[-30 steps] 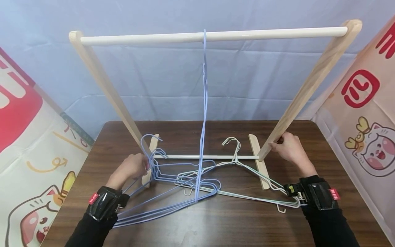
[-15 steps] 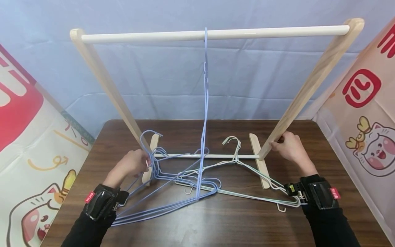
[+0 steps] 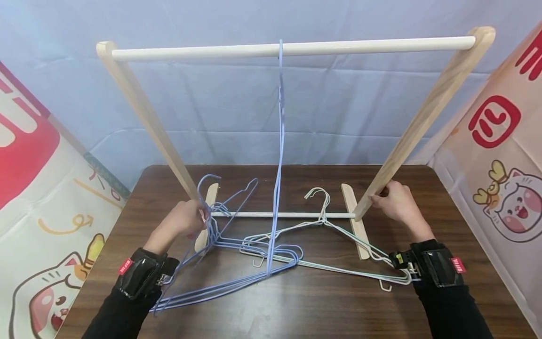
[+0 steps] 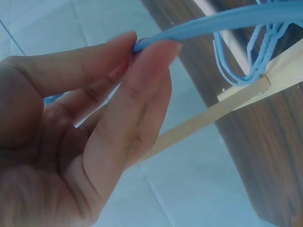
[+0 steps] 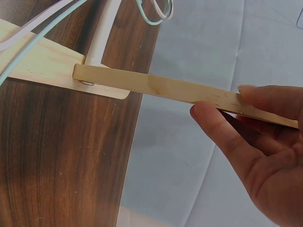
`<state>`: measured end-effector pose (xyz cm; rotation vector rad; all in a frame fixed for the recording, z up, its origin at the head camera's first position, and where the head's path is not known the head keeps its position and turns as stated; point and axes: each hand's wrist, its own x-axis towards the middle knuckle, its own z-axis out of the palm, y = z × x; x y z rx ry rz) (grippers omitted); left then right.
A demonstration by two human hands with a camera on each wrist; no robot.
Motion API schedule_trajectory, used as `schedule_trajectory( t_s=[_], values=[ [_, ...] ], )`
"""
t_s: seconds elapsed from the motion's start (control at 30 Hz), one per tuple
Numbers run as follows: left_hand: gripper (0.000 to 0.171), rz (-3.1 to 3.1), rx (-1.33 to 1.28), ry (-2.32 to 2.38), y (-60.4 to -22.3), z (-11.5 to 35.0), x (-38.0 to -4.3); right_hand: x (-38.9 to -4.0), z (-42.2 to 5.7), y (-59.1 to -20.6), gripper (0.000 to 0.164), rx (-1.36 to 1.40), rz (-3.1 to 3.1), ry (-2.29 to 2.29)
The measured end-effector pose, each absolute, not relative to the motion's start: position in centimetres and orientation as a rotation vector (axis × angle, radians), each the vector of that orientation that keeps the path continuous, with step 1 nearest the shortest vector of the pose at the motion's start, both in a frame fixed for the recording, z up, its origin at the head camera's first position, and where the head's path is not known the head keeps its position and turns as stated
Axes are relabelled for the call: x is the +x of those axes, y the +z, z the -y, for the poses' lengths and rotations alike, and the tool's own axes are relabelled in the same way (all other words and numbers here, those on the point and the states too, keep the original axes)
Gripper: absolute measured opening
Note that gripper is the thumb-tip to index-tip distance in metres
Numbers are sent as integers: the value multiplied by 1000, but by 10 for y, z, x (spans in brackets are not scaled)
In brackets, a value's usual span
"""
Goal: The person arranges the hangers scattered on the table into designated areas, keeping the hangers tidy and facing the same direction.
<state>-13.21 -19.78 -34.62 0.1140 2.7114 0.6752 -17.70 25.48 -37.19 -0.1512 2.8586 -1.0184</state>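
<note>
My left hand (image 3: 185,220) pinches a blue wire hanger (image 4: 208,23) between thumb and fingertips, beside the left foot of a wooden rack. The held hanger is turned nearly edge-on, with its hook up. Several more blue hangers (image 3: 220,288) lie in a bunch below it on the table. My right hand (image 3: 398,202) holds the lower part of the rack's right post (image 5: 156,85) between thumb and fingers. One blue hanger (image 3: 278,179) hangs edge-on from the middle of the white top rail (image 3: 360,47).
Pale green and white hangers (image 3: 326,207) lie across the lower bar (image 3: 296,215) toward the right. The left post (image 3: 144,110) rises behind my left hand. A brown wood-grain table (image 3: 322,310) carries the rack, with a pale blue cloth (image 3: 237,108) behind.
The held blue hanger has turned upward, its far end rising off the bunch to stand above the lower bar. My left hand has lifted slightly. The right hand stays on the post.
</note>
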Motion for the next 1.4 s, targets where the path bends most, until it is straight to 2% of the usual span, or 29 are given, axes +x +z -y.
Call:
schedule_trajectory(
  t_s=[0.23,0.77,1.17,1.4],
  values=[
    [24,-2712,98,704,-348,199,-134,-177,-254,-373,32,-159,-2866,-1018],
    [15,-2787,94,645,-341,194,-142,-177,-255,-374,33,-159,-2866,-1026],
    [26,-2814,181,631,-320,189,-148,-177,-255,-374,34,-167,-2867,-1027],
    [12,-2876,284,599,-303,190,-152,-177,-255,-374,33,-174,-2875,-1033]
  ],
)
